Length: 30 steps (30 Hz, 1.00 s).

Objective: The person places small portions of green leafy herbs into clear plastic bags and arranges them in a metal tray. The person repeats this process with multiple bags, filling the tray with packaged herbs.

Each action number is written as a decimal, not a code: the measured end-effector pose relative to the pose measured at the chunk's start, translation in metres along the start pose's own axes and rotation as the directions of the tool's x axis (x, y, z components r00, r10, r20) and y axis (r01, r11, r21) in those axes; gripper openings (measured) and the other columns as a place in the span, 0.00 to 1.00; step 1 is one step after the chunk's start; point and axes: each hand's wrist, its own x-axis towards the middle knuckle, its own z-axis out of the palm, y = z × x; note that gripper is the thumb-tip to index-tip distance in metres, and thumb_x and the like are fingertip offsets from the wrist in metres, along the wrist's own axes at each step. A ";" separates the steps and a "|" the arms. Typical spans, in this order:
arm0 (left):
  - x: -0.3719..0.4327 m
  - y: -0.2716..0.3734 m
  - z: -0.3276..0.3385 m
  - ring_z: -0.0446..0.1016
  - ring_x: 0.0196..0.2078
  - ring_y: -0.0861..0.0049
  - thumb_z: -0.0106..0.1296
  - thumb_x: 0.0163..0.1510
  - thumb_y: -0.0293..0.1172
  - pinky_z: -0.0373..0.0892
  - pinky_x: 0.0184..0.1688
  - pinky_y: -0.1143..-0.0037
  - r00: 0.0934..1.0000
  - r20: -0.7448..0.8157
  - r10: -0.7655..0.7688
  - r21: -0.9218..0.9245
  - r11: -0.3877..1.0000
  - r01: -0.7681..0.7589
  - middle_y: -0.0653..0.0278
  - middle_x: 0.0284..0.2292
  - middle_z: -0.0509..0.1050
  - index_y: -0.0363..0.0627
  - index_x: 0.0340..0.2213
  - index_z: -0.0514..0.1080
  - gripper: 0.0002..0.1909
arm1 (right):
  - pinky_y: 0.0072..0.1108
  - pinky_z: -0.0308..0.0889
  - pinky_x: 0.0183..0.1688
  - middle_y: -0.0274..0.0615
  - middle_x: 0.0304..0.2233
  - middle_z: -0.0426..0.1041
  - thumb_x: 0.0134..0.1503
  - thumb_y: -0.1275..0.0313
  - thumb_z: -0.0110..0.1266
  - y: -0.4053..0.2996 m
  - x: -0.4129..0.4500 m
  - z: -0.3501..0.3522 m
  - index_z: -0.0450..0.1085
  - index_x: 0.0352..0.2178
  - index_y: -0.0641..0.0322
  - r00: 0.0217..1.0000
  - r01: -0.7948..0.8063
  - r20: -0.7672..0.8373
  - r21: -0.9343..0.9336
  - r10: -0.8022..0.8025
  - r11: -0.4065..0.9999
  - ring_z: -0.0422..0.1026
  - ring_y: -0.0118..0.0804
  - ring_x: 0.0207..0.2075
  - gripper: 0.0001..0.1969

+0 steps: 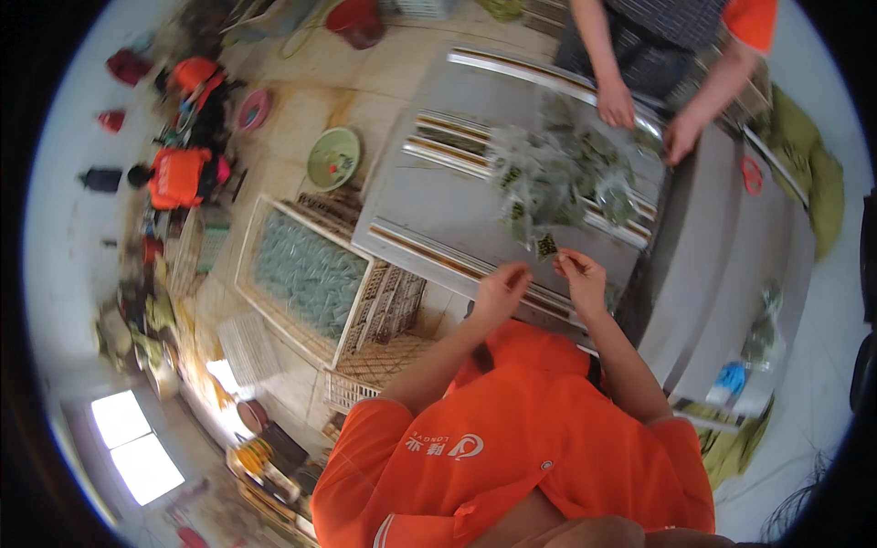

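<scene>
A grey metal worktable (452, 205) stands before me, with long metal bars (438, 253) lying across it. On it lies a heap of clear plastic bags (548, 171) with dark green contents. My right hand (582, 274) pinches the edge of a small clear bag (546, 245) holding small green pieces, at the near side of the heap. My left hand (505, 284) hovers over the near metal bar, left of that bag, with fingers curled; whether anything thin is between them cannot be told.
A co-worker's hands (615, 103) are at the table's far edge. A white crate (250, 246) of small clear packets stands left of the table. A red ring-shaped item (751, 175) and a bag with a blue item (730, 377) lie on the right-hand surface. A green basin (334, 159) is on the floor.
</scene>
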 end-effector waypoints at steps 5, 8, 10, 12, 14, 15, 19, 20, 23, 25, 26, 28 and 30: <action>0.017 0.031 -0.006 0.76 0.32 0.67 0.58 0.54 0.30 0.72 0.36 0.73 0.996 -0.079 0.033 -0.108 0.993 -0.041 0.58 0.32 0.75 0.38 0.41 0.72 0.13 | 0.18 0.72 0.42 0.41 0.37 0.78 0.61 0.73 0.54 -0.001 -0.038 -0.020 0.74 0.45 0.72 0.993 -0.096 -0.059 0.121 0.103 0.988 0.76 0.28 0.37 0.13; 0.036 0.068 -0.003 0.76 0.34 0.68 0.59 0.51 0.27 0.72 0.39 0.73 0.946 -0.064 0.318 0.153 0.940 -0.305 0.57 0.32 0.76 0.38 0.41 0.71 0.15 | 0.17 0.71 0.43 0.42 0.37 0.78 0.61 0.74 0.54 0.007 -0.042 -0.023 0.74 0.44 0.73 0.994 -0.080 -0.062 0.166 0.092 0.983 0.76 0.28 0.38 0.13; 0.047 0.074 0.004 0.77 0.35 0.68 0.60 0.50 0.26 0.71 0.41 0.72 0.933 0.031 0.360 0.276 0.894 -0.354 0.57 0.33 0.77 0.39 0.42 0.71 0.16 | 0.17 0.71 0.43 0.42 0.37 0.78 0.61 0.75 0.53 0.006 -0.042 -0.020 0.74 0.43 0.74 0.995 -0.073 -0.055 0.193 0.085 0.979 0.76 0.27 0.38 0.12; 0.056 0.067 0.012 0.77 0.35 0.66 0.59 0.50 0.26 0.72 0.41 0.71 0.948 0.161 0.273 0.309 0.899 -0.311 0.56 0.34 0.77 0.39 0.42 0.72 0.17 | 0.17 0.71 0.43 0.43 0.36 0.78 0.61 0.75 0.53 0.004 -0.041 -0.019 0.74 0.43 0.73 0.995 -0.077 -0.049 0.203 0.089 0.976 0.76 0.27 0.37 0.12; 0.061 0.069 0.014 0.77 0.34 0.69 0.56 0.53 0.27 0.72 0.40 0.72 0.957 0.221 0.187 0.282 0.927 -0.246 0.56 0.34 0.78 0.38 0.42 0.72 0.15 | 0.17 0.71 0.43 0.42 0.35 0.79 0.60 0.76 0.53 0.010 -0.036 -0.020 0.75 0.42 0.73 0.996 -0.066 -0.054 0.162 0.076 0.985 0.76 0.27 0.37 0.11; 0.061 0.070 0.015 0.77 0.33 0.70 0.55 0.54 0.27 0.73 0.40 0.73 0.959 0.249 0.139 0.271 0.940 -0.206 0.56 0.34 0.78 0.38 0.43 0.72 0.14 | 0.17 0.71 0.43 0.42 0.35 0.79 0.60 0.76 0.53 0.010 -0.036 -0.020 0.75 0.42 0.73 0.996 -0.066 -0.054 0.139 0.074 0.988 0.76 0.27 0.36 0.11; 0.054 0.039 0.016 0.79 0.29 0.70 0.50 0.59 0.29 0.72 0.30 0.75 0.986 0.114 0.125 -0.061 0.991 -0.118 0.59 0.28 0.78 0.39 0.42 0.73 0.11 | 0.17 0.71 0.42 0.41 0.34 0.78 0.59 0.77 0.53 0.006 -0.034 -0.023 0.75 0.42 0.72 0.991 -0.108 -0.069 0.110 0.116 0.988 0.76 0.28 0.35 0.11; 0.052 0.033 0.014 0.79 0.29 0.72 0.49 0.61 0.30 0.72 0.30 0.76 0.990 0.070 0.125 -0.116 0.986 -0.117 0.58 0.27 0.78 0.37 0.43 0.72 0.12 | 0.17 0.71 0.42 0.41 0.34 0.78 0.59 0.77 0.53 0.006 -0.034 -0.025 0.75 0.42 0.72 0.986 -0.139 -0.072 0.137 0.150 0.981 0.76 0.28 0.34 0.11; 0.045 0.033 0.000 0.79 0.30 0.76 0.47 0.64 0.33 0.73 0.30 0.77 0.981 0.148 -0.125 -0.178 0.972 0.151 0.58 0.27 0.78 0.35 0.45 0.70 0.14 | 0.18 0.71 0.40 0.41 0.33 0.78 0.58 0.77 0.54 0.019 -0.034 -0.036 0.75 0.41 0.72 0.969 -0.214 -0.041 0.365 0.245 0.906 0.75 0.28 0.34 0.11; 0.041 0.038 -0.004 0.78 0.30 0.77 0.47 0.64 0.35 0.74 0.30 0.77 0.881 0.284 -0.379 -0.172 0.883 0.436 0.58 0.27 0.78 0.35 0.47 0.69 0.15 | 0.19 0.71 0.39 0.41 0.33 0.78 0.57 0.77 0.55 0.018 -0.037 -0.040 0.75 0.41 0.72 0.951 -0.269 -0.007 0.474 0.310 0.838 0.75 0.28 0.34 0.12; 0.040 0.040 -0.003 0.78 0.29 0.77 0.48 0.64 0.35 0.74 0.29 0.77 0.788 0.363 -0.497 -0.159 0.800 0.578 0.59 0.27 0.77 0.36 0.47 0.69 0.16 | 0.19 0.71 0.39 0.41 0.33 0.78 0.56 0.77 0.56 0.016 -0.039 -0.043 0.75 0.41 0.72 0.938 -0.304 0.003 0.492 0.348 0.816 0.75 0.29 0.34 0.12; 0.038 0.039 0.002 0.76 0.28 0.78 0.51 0.62 0.35 0.74 0.29 0.77 0.632 0.477 -0.611 -0.181 0.636 0.750 0.62 0.28 0.76 0.37 0.48 0.68 0.17 | 0.19 0.71 0.38 0.41 0.33 0.78 0.56 0.77 0.56 0.014 -0.041 -0.044 0.75 0.41 0.72 0.931 -0.337 0.018 0.425 0.364 0.840 0.75 0.29 0.34 0.12; 0.037 0.032 0.013 0.75 0.27 0.78 0.55 0.59 0.35 0.74 0.29 0.77 0.544 0.562 -0.623 -0.257 0.493 0.831 0.64 0.29 0.75 0.37 0.48 0.67 0.19 | 0.20 0.71 0.38 0.39 0.32 0.78 0.58 0.76 0.55 0.017 -0.044 -0.045 0.74 0.42 0.71 0.944 -0.325 0.030 0.251 0.329 0.912 0.75 0.29 0.33 0.11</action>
